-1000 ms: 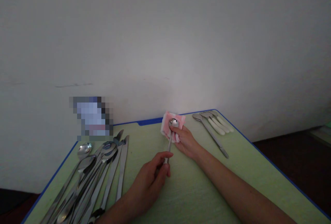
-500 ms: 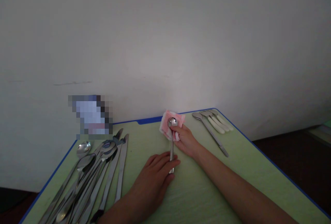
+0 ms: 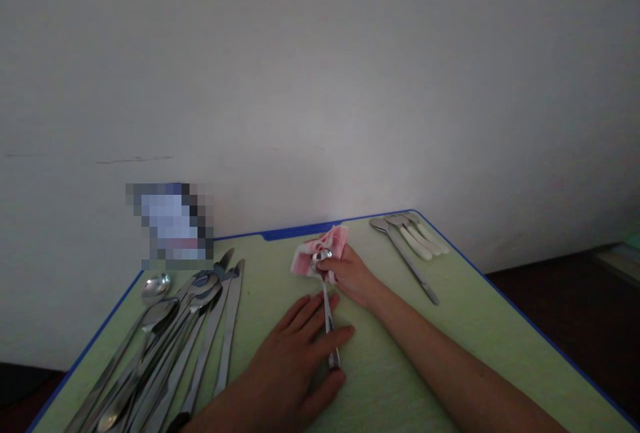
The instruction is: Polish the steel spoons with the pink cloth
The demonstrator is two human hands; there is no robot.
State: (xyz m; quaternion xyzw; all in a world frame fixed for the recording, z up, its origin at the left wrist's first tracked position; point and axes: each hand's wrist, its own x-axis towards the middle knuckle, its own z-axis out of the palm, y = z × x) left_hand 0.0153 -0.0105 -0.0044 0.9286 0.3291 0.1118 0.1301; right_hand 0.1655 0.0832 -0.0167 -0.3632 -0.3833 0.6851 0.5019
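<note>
In my right hand (image 3: pixel 347 274), the thumb presses a metal spoon (image 3: pixel 327 319) by its bowl against a pink and white cloth (image 3: pixel 306 259). The spoon's handle points down toward me. My left hand (image 3: pixel 300 346) rests low beside it, fingers spread, with the index finger lying across the handle and the thumb apart near its end. Left of that hand lies a pile of metal cutlery, with long spoons (image 3: pixel 156 288) and table knives (image 3: pixel 231 326). Part of the pile is hidden by my left forearm.
The green table (image 3: pixel 400 359) has a blue edge and stands against a pale wall (image 3: pixel 320 86). A long-handled spoon (image 3: pixel 407 263) and several white-handled forks (image 3: pixel 420 243) lie at the far right. A blurred-out object (image 3: pixel 173 219) stands at the far left corner.
The spoon's bowl and the cloth have come nearer and a little left, and the cloth is more folded around the bowl. My left fingers have spread from the handle.
</note>
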